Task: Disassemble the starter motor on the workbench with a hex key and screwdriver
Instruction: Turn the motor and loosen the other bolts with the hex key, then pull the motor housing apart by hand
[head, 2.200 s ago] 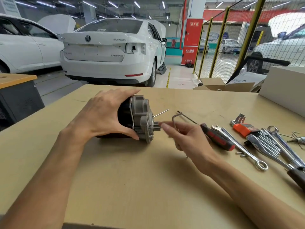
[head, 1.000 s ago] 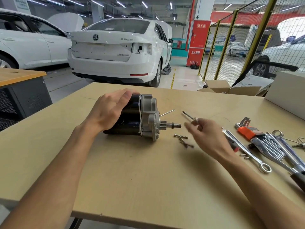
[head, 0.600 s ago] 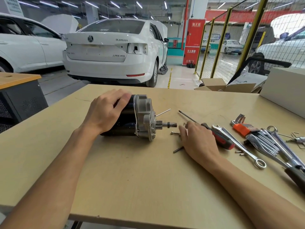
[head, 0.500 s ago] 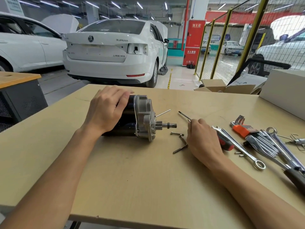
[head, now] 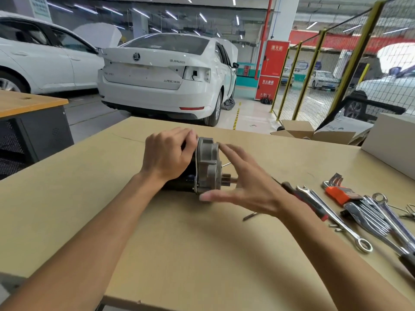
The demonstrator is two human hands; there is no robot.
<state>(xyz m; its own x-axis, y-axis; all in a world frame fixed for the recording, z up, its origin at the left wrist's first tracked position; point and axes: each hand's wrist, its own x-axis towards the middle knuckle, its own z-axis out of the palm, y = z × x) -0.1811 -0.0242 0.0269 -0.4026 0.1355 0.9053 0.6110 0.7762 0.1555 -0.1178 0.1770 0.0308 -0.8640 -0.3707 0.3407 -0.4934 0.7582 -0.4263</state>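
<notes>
Workbench (head: 157, 254): a tan top that fills the lower half of the frame.
Starter motor (head: 207, 164): it lies on its side at the centre of the frame, between the two hands, with the grey housing turned to the right.
Left hand (head: 167, 157): its curled fingers grip the black body, just left of the housing.
Right hand (head: 249, 187): the fingers are straight and spread, at the right face of the housing; whether they touch it, I cannot tell.
Screwdriver (head: 314, 206): right of centre, mostly hidden behind the right wrist.
Hex key set (head: 339, 194): at the right edge, beside the wrenches (head: 377, 216).
</notes>
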